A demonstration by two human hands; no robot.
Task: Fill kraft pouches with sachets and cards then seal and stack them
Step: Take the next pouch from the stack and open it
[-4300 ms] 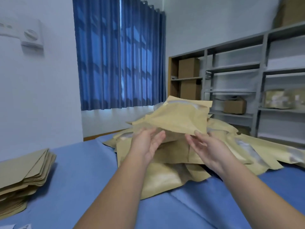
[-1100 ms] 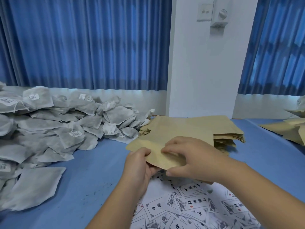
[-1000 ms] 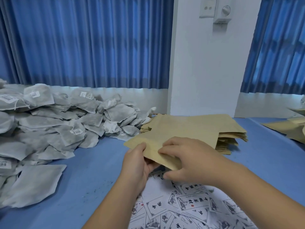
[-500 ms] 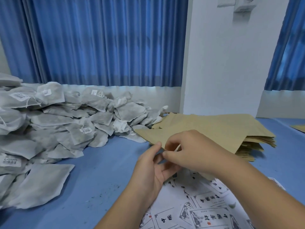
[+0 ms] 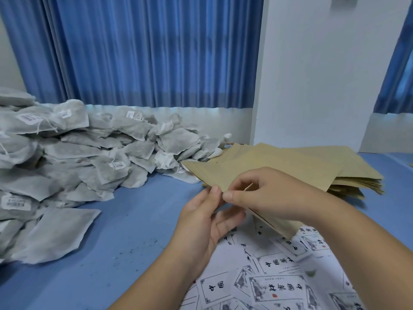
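- Compared with a few seconds ago, my view is no longer facing the heap of filled pouches by the shelving. It is now looking at the supply side of the table (image 5: pixel 125 242), so I judge that a fresh cycle is starting.
- A second ago the right hand (image 5: pixel 270 195) was lying flat over the kraft pouch (image 5: pixel 280 225). Now its thumb and forefinger are pinching one lip of the pouch's mouth, and a thin paper edge is showing between them.
- The left hand (image 5: pixel 201 224) is coming up against the same corner, with its thumb tip touching the edge right beside the right forefinger. Its lower fingers are hanging spread and loose under the pouch. I cannot tell whether a finger behind the paper is completing a pinch.
- The pouch itself is being held just above the scattered cards (image 5: pixel 276 289), in front of the stack of empty pouches (image 5: pixel 359 173). It is tilting down toward the right forearm.
- I read this as the mouth being worked apart, and nothing is going inside yet.
- The sachets (image 5: pixel 89 153) are waiting in a heap to the left, near the stack, so both fillings are lying within reach once the mouth is gaping.
- The two lips may be clinging together, so I am expecting some rubbing at that corner.
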